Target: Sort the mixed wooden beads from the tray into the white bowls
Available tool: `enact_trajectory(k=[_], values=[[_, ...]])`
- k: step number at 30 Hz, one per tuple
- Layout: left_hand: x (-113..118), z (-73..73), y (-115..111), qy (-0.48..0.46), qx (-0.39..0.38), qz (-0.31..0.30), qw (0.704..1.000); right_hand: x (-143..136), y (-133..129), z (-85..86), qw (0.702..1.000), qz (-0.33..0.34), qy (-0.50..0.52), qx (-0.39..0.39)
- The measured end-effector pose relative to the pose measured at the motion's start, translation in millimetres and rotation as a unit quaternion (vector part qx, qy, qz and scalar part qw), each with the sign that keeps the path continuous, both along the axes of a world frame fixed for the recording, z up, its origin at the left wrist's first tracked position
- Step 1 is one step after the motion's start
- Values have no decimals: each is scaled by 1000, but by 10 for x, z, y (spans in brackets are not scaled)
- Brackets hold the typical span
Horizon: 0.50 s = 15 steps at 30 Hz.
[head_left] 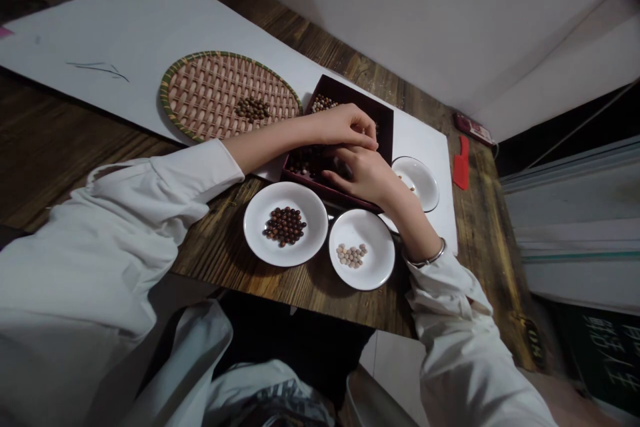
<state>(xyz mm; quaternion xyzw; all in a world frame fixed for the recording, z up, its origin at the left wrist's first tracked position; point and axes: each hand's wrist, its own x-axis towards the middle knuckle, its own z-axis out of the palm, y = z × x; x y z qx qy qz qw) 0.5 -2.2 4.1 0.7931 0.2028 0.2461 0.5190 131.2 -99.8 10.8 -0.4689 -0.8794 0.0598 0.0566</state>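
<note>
Over a dark red box (pixel 386 121) my two hands meet. My left hand (pixel 349 127) has its fingers curled down near the box's middle; whatever they pinch is too small to make out. My right hand (pixel 361 170) reaches in from the front right, its fingertips tucked by the left hand and its thumb apart, pointing left. Mixed beads (pixel 323 103) lie at the box's back left, and dark beads (pixel 304 163) at its front left. Just in front stand a white dish (pixel 254 233) with dark brown beads (pixel 285 226) and a white dish (pixel 377 260) with pale beads (pixel 352 255).
A round woven tray (pixel 200 90) holding brown beads (pixel 253 108) lies left on a white board (pixel 135 20). Another white dish (pixel 427 183) is behind my right wrist. A red comb-shaped object (pixel 461 163) and a red device (pixel 473 128) lie farther right.
</note>
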Motion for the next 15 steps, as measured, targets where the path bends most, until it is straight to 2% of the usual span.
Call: enact_trajectory(k=[15], values=[[-26,8,42,11,35,-22,999,1,66,-47,999,-34,14,-10]])
